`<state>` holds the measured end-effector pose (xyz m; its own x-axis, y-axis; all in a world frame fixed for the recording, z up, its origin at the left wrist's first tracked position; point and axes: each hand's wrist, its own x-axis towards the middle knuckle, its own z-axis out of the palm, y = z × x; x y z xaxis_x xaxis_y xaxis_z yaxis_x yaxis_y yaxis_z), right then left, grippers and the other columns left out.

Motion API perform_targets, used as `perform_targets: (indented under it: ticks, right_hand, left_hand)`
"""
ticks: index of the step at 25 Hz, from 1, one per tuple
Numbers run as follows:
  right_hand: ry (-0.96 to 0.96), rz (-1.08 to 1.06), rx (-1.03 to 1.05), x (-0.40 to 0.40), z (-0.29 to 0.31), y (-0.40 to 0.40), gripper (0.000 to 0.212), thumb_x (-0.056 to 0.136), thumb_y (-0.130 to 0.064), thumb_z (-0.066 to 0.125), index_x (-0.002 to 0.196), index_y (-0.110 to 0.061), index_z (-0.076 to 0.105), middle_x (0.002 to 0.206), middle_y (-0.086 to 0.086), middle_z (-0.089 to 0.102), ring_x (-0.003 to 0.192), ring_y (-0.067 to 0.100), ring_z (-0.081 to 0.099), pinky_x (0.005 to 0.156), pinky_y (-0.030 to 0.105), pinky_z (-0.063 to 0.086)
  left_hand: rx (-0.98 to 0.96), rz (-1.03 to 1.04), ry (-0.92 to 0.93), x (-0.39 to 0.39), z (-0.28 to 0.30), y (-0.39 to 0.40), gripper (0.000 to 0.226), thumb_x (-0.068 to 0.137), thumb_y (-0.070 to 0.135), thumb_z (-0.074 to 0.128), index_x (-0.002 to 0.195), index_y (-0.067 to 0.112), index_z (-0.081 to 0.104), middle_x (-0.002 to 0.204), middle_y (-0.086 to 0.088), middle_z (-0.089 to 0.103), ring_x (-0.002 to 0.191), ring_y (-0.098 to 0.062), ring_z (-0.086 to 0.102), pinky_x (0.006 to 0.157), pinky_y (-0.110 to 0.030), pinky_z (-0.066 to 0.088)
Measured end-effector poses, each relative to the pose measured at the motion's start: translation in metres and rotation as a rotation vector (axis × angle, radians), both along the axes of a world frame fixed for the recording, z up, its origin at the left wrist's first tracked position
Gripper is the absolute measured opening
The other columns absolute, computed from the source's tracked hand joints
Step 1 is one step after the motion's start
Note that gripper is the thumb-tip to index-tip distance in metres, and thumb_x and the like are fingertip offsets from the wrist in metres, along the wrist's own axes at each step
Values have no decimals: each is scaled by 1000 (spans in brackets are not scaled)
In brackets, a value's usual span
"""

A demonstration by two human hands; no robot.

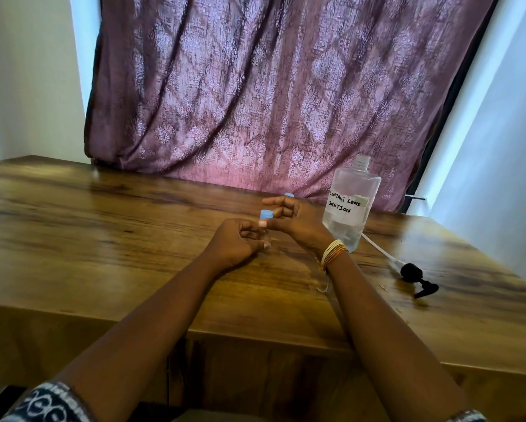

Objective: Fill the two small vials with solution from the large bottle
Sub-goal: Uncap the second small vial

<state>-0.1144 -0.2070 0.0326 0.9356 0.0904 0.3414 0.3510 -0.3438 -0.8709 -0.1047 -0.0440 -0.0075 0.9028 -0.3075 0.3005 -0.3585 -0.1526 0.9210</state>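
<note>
The large clear bottle (pixel 350 205), hand-labelled "contact lens solution", stands uncapped at the right of the wooden table (pixel 103 226), with liquid in its lower part. Just left of it my two hands meet. My right hand (pixel 295 222) pinches a small blue cap (pixel 266 214) between thumb and fingers. My left hand (pixel 236 240) is curled below that cap around what looks like a small clear vial (pixel 266 239), mostly hidden and hard to make out. A second blue cap (pixel 289 195) peeks out behind my right fingers; whatever is under it is hidden.
The bottle's black pump head (pixel 415 277) with its white tube lies on the table to the right, near the bottle's base. A purple patterned curtain (pixel 271 86) hangs behind the table's far edge. The front edge runs under my forearms.
</note>
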Motion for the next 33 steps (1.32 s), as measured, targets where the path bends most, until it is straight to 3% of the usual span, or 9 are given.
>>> perform_targets:
  ticks: [6, 10, 14, 16, 18, 23, 26, 29, 33]
  right_hand:
    - [40, 91, 58, -3, 2, 4, 36, 76, 2, 75, 106, -15, 64, 108, 21, 71, 103, 28, 69, 94, 39, 55]
    - [72, -19, 420, -1, 6, 0, 27, 78, 0, 75, 97, -9, 58, 110, 26, 68, 103, 36, 67, 94, 46, 53]
    - [23, -328, -31, 10, -10, -13, 23, 78, -11, 78, 97, -7, 66, 100, 17, 71, 89, 27, 69, 83, 38, 57]
    - [16, -356, -381, 14, -18, -14, 18, 84, -17, 71, 101, -10, 71, 107, 13, 70, 97, 25, 64, 89, 34, 50]
    - [62, -350, -556, 15, -22, -11, 22, 86, -15, 67, 107, -11, 71, 118, 10, 66, 108, 24, 60, 88, 25, 40]
    - [138, -451, -512, 15, -27, -5, 36, 78, -9, 73, 113, -14, 61, 111, 13, 67, 103, 25, 62, 82, 28, 47]
    - [148, -478, -376, 3, -21, -8, 40, 71, -12, 80, 105, -14, 58, 95, 2, 62, 88, 18, 59, 67, 22, 43]
    - [23, -595, -212, -17, -6, -14, 25, 73, -19, 77, 89, -14, 59, 77, -6, 57, 74, 12, 55, 57, 18, 38]
    - [-466, -821, -113, -31, 9, -35, 16, 75, -15, 72, 83, -10, 60, 77, 0, 57, 71, 14, 52, 66, 25, 40]
  left_hand:
    - [-2, 0, 8, 0, 0, 0, 25, 70, 1, 79, 90, 14, 72, 87, -2, 74, 80, -14, 70, 75, -28, 56]
    - [-40, -11, 54, 0, 0, -1, 23, 72, -5, 76, 82, 15, 68, 80, -3, 73, 72, -12, 69, 71, -27, 55]
    - [-23, -18, 41, -1, 1, -1, 21, 74, -6, 73, 87, 9, 68, 80, -4, 72, 68, -8, 68, 60, -17, 53]
    - [-10, -18, 36, -1, 2, -1, 22, 74, -7, 73, 92, 5, 68, 81, -4, 71, 66, -6, 67, 59, -15, 53]
    - [15, -14, 31, -1, 3, -1, 25, 73, -5, 75, 95, 3, 68, 84, -6, 72, 69, -6, 68, 61, -14, 54]
    - [20, -16, 20, -3, 3, -1, 28, 72, -1, 77, 99, 3, 67, 90, -9, 73, 77, -13, 69, 65, -16, 55]
    - [38, -38, 13, -4, 3, -1, 27, 73, 2, 78, 98, 7, 68, 89, -5, 73, 78, -9, 69, 67, -15, 55]
    - [49, -78, 2, -5, 3, -2, 28, 74, 4, 77, 101, 6, 69, 87, -1, 73, 73, -1, 68, 67, -13, 52]
    - [69, -107, -7, -2, 0, -3, 31, 74, 10, 78, 104, 10, 70, 95, -2, 75, 86, -8, 70, 76, -19, 52]
